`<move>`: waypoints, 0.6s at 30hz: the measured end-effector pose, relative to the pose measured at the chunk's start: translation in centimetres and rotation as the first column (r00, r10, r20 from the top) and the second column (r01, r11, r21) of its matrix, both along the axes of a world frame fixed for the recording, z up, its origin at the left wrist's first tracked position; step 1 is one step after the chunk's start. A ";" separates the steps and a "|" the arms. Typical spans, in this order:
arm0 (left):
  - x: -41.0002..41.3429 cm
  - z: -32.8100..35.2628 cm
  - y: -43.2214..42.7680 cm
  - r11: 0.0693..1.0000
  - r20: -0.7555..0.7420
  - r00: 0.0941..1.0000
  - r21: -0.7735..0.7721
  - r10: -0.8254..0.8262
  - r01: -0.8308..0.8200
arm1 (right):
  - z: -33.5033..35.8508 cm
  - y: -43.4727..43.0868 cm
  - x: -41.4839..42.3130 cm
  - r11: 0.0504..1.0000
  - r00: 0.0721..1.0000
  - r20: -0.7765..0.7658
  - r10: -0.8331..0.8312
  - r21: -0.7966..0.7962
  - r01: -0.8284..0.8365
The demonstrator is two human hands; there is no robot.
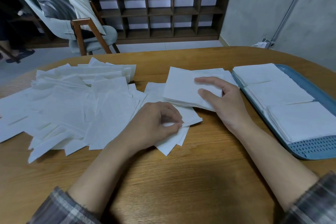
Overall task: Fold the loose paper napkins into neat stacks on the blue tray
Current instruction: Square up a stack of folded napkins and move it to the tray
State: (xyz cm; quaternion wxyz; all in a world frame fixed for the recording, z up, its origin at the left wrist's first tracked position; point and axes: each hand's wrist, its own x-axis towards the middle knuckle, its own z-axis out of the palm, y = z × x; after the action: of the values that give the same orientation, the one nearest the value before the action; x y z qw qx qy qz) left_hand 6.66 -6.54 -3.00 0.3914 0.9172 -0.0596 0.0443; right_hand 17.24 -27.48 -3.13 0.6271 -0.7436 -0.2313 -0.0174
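A single napkin (189, 120) lies under the left hand (154, 123), whose thumb and fingertips are curled and pinch its near edge, lifting a thin fold of paper. Just beyond that hand sits a folded stack (180, 87). The right hand (221, 96) rests on the stack's right side, thumb and forefinger laid straight across the top, pressing rather than gripping. Right of that hand is the blue tray (312, 89), already carrying three finished stacks (283, 91) in a row. Left of the left hand spreads the loose heap (72, 100), fanned over the tabletop (181, 178).

The main risk looks like the pinch: the paper is thin and several sheets overlap there, so two may come up together, or the sheet may crease off-square or tear. If the right hand lets up its pressure, the stack could slew out of line.
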 end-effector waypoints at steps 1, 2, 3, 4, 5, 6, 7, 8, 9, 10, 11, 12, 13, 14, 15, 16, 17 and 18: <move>0.0 0.1 0.0 1.000 -0.010 1.000 -0.011 -0.002 0.002 | 0.0 0.0 0.0 1.000 1.000 0.000 -0.002 0.000 0.002; 0.0 0.1 0.1 1.000 -0.017 1.000 -0.020 -0.005 0.005 | 0.0 0.0 0.0 1.000 1.000 -0.001 -0.003 0.001 0.003; 0.0 0.2 0.1 1.000 -0.020 1.000 -0.023 -0.009 0.009 | 0.0 0.0 -0.1 1.000 1.000 0.000 -0.003 0.000 0.003; 0.0 0.2 0.1 1.000 -0.021 1.000 -0.025 -0.012 0.011 | 0.1 0.0 -0.1 1.000 1.000 0.003 -0.001 0.001 0.001; 0.0 0.2 0.1 0.999 -0.026 1.000 -0.030 -0.014 0.013 | 0.1 0.0 -0.1 1.000 1.000 0.004 0.004 0.000 -0.004; 0.0 0.3 0.2 0.999 -0.036 0.999 -0.037 -0.017 0.016 | 0.2 0.0 -0.1 1.000 1.000 0.003 0.010 0.001 -0.010; 0.0 0.4 0.2 0.999 -0.047 0.999 -0.046 -0.018 0.015 | 0.1 0.0 -0.1 1.000 1.000 -0.001 0.019 0.005 -0.019; 0.0 0.4 0.3 0.998 -0.063 0.998 -0.056 -0.015 0.011 | 0.1 0.0 -0.1 0.999 0.999 -0.010 0.031 0.012 -0.031; -0.1 0.5 0.3 0.998 -0.081 0.997 -0.067 -0.008 0.003 | 0.1 -0.1 -0.1 0.999 0.999 -0.023 0.045 0.022 -0.045; -0.1 0.6 0.4 0.997 -0.090 0.996 -0.080 -0.005 -0.003 | 0.1 -0.1 -0.1 0.998 0.997 -0.035 0.061 0.033 -0.060; -0.2 0.8 0.4 0.995 -0.082 0.997 -0.102 -0.008 0.000 | 0.1 -0.1 -0.1 0.996 0.996 -0.047 0.078 0.042 -0.076; -0.2 1.0 0.4 0.990 -0.061 0.998 -0.140 -0.014 0.006 | 0.1 -0.2 0.0 0.995 0.994 -0.059 0.093 0.048 -0.090; -0.2 1.2 0.4 0.982 -0.040 0.999 -0.188 -0.017 0.009 | 0.1 -0.2 -0.1 0.993 0.992 -0.067 0.108 0.053 -0.104; -0.3 1.4 0.4 0.973 -0.022 1.000 -0.232 -0.015 0.009 | 0.1 -0.2 -0.1 0.992 0.991 -0.072 0.117 0.054 -0.113; -0.3 1.6 0.3 0.964 -0.011 1.000 -0.268 -0.010 0.007 | 0.1 -0.2 -0.1 0.992 0.990 -0.073 0.121 0.054 -0.117; -0.4 1.8 0.3 0.955 -0.004 1.000 -0.298 -0.006 0.004 | 0.2 -0.1 -0.1 0.991 0.990 -0.075 0.122 0.057 -0.118; -0.4 1.9 0.3 0.944 0.007 1.000 -0.329 0.001 0.002 | 0.2 0.0 -0.2 0.990 0.988 -0.088 0.127 0.070 -0.121; -0.4 2.0 0.2 0.934 0.024 1.000 -0.358 0.011 -0.002 | 0.3 0.1 -0.2 0.987 0.982 -0.120 0.143 0.097 -0.132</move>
State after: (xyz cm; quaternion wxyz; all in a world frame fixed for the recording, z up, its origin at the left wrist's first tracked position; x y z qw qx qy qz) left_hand 6.25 -6.29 -0.98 0.5510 0.8301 -0.0523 0.0675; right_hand 17.03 -27.41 -2.83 0.6724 -0.6971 -0.2407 0.0631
